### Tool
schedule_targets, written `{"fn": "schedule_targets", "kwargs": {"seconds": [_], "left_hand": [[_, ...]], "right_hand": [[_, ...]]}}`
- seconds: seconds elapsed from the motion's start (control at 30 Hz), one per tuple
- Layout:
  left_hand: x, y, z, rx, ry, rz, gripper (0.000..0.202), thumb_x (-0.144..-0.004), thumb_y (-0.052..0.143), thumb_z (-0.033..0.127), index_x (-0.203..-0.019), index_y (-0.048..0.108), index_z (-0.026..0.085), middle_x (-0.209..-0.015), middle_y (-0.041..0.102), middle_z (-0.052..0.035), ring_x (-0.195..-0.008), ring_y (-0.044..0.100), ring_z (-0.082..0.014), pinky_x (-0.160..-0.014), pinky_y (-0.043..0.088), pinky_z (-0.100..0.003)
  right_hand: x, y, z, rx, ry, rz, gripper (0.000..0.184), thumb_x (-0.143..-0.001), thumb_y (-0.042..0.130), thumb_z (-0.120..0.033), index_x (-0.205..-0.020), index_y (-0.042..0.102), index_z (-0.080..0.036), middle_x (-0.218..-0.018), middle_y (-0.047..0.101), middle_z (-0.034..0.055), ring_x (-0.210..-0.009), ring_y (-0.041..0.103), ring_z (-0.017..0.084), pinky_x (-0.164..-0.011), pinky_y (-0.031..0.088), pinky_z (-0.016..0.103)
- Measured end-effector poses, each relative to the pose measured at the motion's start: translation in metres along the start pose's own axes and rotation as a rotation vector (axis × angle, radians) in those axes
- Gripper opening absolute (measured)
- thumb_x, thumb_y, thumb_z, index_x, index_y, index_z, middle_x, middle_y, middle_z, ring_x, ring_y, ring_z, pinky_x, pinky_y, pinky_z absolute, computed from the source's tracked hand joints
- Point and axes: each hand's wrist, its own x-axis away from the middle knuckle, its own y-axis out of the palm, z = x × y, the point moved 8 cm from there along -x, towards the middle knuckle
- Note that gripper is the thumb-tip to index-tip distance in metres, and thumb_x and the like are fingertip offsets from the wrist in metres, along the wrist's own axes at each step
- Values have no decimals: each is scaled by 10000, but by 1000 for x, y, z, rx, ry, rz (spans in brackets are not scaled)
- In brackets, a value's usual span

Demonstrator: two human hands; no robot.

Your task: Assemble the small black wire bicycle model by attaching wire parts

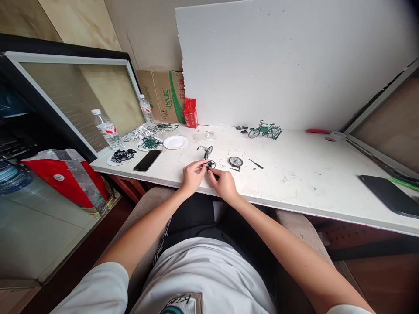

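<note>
Both my hands meet at the near edge of the white table. My left hand and my right hand pinch a small black model part between their fingertips. Just behind it stands a partly built model bicycle piece. A loose small black wheel lies to the right of my hands, with a thin dark tool beyond it. A finished green model bicycle stands at the back of the table.
A black phone, white plates with black parts and green parts, an empty plate, water bottles, a red box and cardboard boxes are at left. A dark tablet lies far right.
</note>
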Motion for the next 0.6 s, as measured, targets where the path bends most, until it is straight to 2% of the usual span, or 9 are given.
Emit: {"fn": "schedule_targets", "kwargs": {"seconds": [0.23, 0.47, 0.6], "left_hand": [[0, 0, 0, 5, 0, 1, 259, -942, 671, 274, -1153, 799, 197, -1073, 814, -102, -868, 784, -190, -817, 667, -317], [-1, 1, 5, -10, 22, 1, 246, -924, 684, 253, -1129, 807, 193, -1069, 816, -100, -848, 780, -184, -789, 669, -305], [0, 1, 2, 2, 21, 3, 248, -924, 695, 276, -1126, 808, 186, -1077, 814, -109, -859, 784, -190, -812, 674, -319]], "right_hand": [[-1, -1, 0, 14, 1, 18, 412, -1032, 449, -457, -906, 758, -215, -677, 704, 37, -575, 531, 182, -599, 370, 279], [-2, -5, -2, -89, 32, 11, 481, -1046, 426, -480, -688, 618, -222, -614, 685, 34, -566, 577, 188, -608, 394, 289], [-2, -5, 1, -155, 75, -4, 486, -1039, 441, -503, -680, 612, -224, -627, 703, 32, -575, 610, 187, -617, 430, 284]]}}
